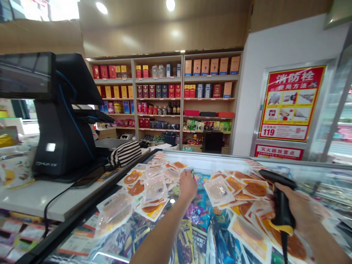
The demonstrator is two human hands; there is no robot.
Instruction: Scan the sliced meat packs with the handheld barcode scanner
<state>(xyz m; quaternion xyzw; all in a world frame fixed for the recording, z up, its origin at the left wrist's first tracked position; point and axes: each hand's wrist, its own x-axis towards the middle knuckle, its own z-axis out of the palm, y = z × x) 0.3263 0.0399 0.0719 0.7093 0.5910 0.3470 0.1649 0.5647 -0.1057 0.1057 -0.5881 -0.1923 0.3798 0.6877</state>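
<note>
My right hand (298,205) is wrapped round a black and yellow barcode scanner (284,205), its head pointing left over the glass top. Under the scanner lies the right pile of flat clear packets (254,189) with round orange-brown slices inside. My left hand (188,185) reaches forward to the right edge of the left pile of similar packets (155,189), some with their pale backs up. Its fingers are curled in, and a small dark and yellow thing shows at their tips, too small to name. Both piles rest on a glass-topped freezer (189,156).
At left a black checkout terminal (66,121) stands on a white counter (16,198), with a phone (89,178) and a striped pouch (125,154) beside it. Coloured bags (192,238) show through the glass. Shelves of boxes (159,91) and a red sign (293,102) stand behind.
</note>
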